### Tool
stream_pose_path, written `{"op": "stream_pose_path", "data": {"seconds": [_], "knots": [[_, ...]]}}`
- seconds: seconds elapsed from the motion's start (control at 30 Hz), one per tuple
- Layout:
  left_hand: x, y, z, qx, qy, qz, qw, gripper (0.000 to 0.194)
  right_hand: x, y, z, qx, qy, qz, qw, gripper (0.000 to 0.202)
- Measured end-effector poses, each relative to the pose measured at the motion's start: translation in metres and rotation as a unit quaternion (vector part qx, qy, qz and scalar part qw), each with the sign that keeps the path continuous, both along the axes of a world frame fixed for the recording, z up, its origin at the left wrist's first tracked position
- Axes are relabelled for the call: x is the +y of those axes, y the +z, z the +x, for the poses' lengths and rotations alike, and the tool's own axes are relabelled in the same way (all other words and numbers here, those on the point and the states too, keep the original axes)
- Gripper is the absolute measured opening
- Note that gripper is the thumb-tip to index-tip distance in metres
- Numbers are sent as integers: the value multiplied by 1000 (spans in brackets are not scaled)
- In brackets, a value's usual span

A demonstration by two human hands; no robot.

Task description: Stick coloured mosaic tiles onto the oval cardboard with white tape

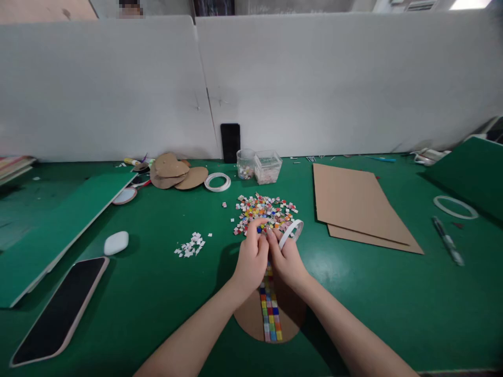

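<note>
My left hand (252,262) and my right hand (286,259) meet over a round cardboard piece (245,314), fingertips pinched together. What lies between the left fingertips is too small to make out. A thin roll of white tape (297,230) is held in my right hand, standing out from its fingers. Down the middle of the cardboard run rows of coloured mosaic tiles (271,314), whose far end the hands cover. Just beyond the fingers spreads a heap of loose, mixed-colour tiles (259,207).
Left lie white paper bits (191,245), a white case (116,243) and a phone (58,309). Behind are cardboard rounds (168,170), tape rolls (217,182), clear containers (268,167) and a dark upright phone (230,142). Right are cardboard sheets (353,201) and a pen (448,241).
</note>
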State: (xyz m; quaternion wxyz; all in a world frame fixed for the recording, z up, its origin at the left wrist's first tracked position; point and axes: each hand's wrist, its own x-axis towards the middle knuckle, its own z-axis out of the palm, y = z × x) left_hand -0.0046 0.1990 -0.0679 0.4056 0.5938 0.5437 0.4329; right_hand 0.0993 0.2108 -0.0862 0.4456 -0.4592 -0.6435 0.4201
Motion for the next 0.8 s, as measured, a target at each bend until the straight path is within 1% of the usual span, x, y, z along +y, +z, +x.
{"op": "stream_pose_path", "data": {"seconds": [0.07, 0.17, 0.27, 0.37, 0.47, 0.57, 0.67, 0.8], "knots": [[0, 0, 1, -25, -3, 0, 1000, 26, 1, -1, 0, -5, -12, 14, 1000, 24], [0, -1, 3, -77, -30, -21, 996, 27, 3, -2, 1, -2, -30, 23, 999, 25], [0, -2, 4, -99, -40, -27, 994, 27, 4, -1, 2, 5, -27, 24, 999, 25], [1, -1, 4, -90, -36, -15, 995, 27, 4, -1, 0, 13, -27, 26, 999, 24], [1, 0, 3, -62, -32, -1, 998, 27, 3, -2, -1, 23, -29, 20, 999, 22], [2, 1, 1, -25, -31, -11, 999, 27, 2, -3, -2, 22, -20, 14, 999, 25], [2, 1, 0, -22, -29, -17, 999, 27, 2, -1, -1, 17, -15, 15, 1000, 27], [0, -1, 1, -27, 13, 12, 999, 27, 1, 2, -2, 41, 5, -1, 999, 28]]}}
